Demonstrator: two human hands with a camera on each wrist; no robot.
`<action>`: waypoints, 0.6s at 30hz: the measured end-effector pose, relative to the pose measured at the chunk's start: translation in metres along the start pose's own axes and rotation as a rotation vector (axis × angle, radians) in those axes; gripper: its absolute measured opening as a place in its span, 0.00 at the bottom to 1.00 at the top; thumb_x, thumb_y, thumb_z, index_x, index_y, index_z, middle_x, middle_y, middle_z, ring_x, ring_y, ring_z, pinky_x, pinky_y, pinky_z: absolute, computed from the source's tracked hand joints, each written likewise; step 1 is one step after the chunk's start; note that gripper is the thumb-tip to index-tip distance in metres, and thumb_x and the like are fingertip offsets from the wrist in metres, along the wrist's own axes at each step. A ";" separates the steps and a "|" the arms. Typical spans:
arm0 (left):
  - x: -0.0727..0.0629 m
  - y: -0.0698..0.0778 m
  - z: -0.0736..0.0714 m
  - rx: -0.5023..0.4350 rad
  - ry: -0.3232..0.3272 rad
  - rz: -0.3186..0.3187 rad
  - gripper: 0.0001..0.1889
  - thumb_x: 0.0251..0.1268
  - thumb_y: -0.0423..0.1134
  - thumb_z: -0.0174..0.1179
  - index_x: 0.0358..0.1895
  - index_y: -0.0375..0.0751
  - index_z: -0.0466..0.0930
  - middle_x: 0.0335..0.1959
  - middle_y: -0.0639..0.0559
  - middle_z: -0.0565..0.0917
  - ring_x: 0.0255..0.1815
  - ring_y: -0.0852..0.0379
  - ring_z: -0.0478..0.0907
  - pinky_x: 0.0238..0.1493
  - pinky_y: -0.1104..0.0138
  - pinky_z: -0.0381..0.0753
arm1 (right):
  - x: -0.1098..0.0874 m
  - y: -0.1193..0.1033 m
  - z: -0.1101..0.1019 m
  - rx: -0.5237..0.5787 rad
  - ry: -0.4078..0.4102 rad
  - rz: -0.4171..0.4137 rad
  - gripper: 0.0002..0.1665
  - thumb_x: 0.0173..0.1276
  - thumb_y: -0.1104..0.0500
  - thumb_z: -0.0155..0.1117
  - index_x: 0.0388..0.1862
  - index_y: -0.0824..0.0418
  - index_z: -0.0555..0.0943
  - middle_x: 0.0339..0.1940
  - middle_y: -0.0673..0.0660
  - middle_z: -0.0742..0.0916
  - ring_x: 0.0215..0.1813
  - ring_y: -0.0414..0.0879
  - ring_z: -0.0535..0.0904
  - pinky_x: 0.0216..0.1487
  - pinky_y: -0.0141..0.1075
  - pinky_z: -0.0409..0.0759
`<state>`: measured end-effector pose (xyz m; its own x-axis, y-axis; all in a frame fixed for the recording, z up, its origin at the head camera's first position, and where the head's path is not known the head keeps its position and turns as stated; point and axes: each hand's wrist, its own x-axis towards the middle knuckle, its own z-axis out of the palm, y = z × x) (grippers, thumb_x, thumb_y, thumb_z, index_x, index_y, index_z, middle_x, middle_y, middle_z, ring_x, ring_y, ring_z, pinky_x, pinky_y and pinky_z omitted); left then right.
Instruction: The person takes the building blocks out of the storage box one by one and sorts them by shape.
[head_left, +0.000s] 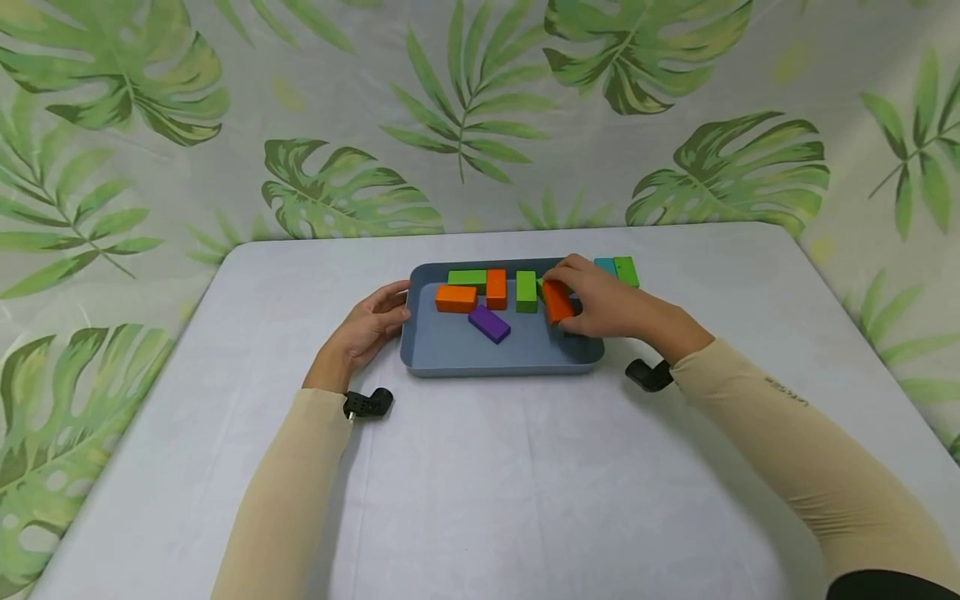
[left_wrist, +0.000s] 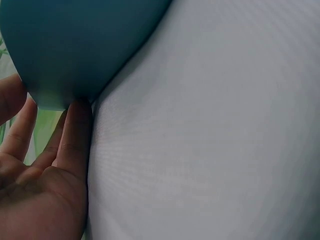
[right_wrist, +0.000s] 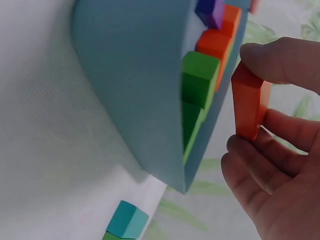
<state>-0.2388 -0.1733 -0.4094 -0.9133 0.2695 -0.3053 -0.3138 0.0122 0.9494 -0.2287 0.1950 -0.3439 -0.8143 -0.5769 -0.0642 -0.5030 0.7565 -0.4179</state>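
Note:
A grey-blue tray (head_left: pixel 525 360) lies on the white table with several coloured blocks in it. At its right end my right hand (head_left: pixel 603 298) pinches an orange block (head_left: pixel 557 302) between thumb and fingers, and the right wrist view shows this orange block (right_wrist: pixel 246 102) standing above the rim. My left hand (head_left: pixel 371 323) is at the tray's left end, and in the left wrist view its fingers (left_wrist: pixel 75 135) rest against the outer wall. Inside the tray are a purple block (head_left: pixel 489 324), two more orange blocks (head_left: pixel 456 299) and green blocks (head_left: pixel 527 292).
Beyond the tray's right end, a teal block (head_left: pixel 606 266) and a green block (head_left: pixel 626 271) lie on the tablecloth (head_left: pixel 480 483). A leaf-patterned cloth (head_left: pixel 465 108) hangs behind the table. Each wrist wears a small black camera (head_left: pixel 369 403).

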 end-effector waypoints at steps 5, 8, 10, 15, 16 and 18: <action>-0.001 0.001 0.000 -0.001 0.001 -0.002 0.32 0.74 0.29 0.51 0.78 0.50 0.56 0.82 0.47 0.53 0.80 0.49 0.56 0.80 0.55 0.56 | -0.001 0.002 -0.007 0.036 0.018 -0.002 0.36 0.61 0.61 0.69 0.68 0.67 0.70 0.64 0.64 0.74 0.58 0.56 0.73 0.64 0.52 0.76; -0.001 0.001 0.000 -0.002 0.002 -0.003 0.32 0.74 0.29 0.52 0.78 0.49 0.56 0.82 0.47 0.53 0.79 0.50 0.57 0.80 0.55 0.56 | -0.002 0.005 -0.012 0.047 0.034 0.009 0.36 0.62 0.60 0.69 0.68 0.67 0.71 0.64 0.63 0.76 0.59 0.56 0.73 0.65 0.53 0.75; 0.000 0.001 0.000 -0.001 0.001 -0.001 0.32 0.74 0.29 0.52 0.78 0.49 0.56 0.82 0.47 0.53 0.79 0.50 0.57 0.80 0.55 0.56 | -0.003 0.008 -0.015 0.053 0.055 0.021 0.37 0.62 0.59 0.70 0.69 0.66 0.71 0.64 0.63 0.76 0.60 0.56 0.73 0.63 0.53 0.75; -0.001 0.001 -0.001 0.003 -0.001 0.002 0.32 0.74 0.29 0.51 0.78 0.50 0.56 0.82 0.47 0.53 0.79 0.49 0.57 0.80 0.54 0.56 | -0.008 0.017 -0.020 0.084 0.098 0.058 0.40 0.62 0.59 0.71 0.71 0.66 0.69 0.66 0.65 0.74 0.62 0.59 0.72 0.61 0.55 0.76; -0.001 0.001 -0.001 0.003 0.000 -0.001 0.32 0.74 0.29 0.51 0.78 0.50 0.56 0.82 0.47 0.53 0.79 0.49 0.57 0.80 0.54 0.56 | -0.009 0.018 -0.021 0.090 0.101 0.069 0.40 0.62 0.59 0.71 0.72 0.66 0.68 0.66 0.65 0.74 0.62 0.60 0.72 0.62 0.56 0.75; -0.001 0.001 -0.001 0.001 0.000 -0.009 0.32 0.74 0.30 0.52 0.78 0.50 0.56 0.82 0.47 0.52 0.80 0.49 0.56 0.80 0.55 0.56 | -0.010 0.021 -0.022 0.099 0.105 0.087 0.41 0.61 0.59 0.71 0.72 0.66 0.68 0.67 0.65 0.73 0.63 0.60 0.72 0.63 0.56 0.75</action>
<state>-0.2382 -0.1741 -0.4084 -0.9106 0.2692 -0.3135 -0.3213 0.0157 0.9468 -0.2374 0.2240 -0.3318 -0.8820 -0.4712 -0.0108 -0.4026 0.7652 -0.5024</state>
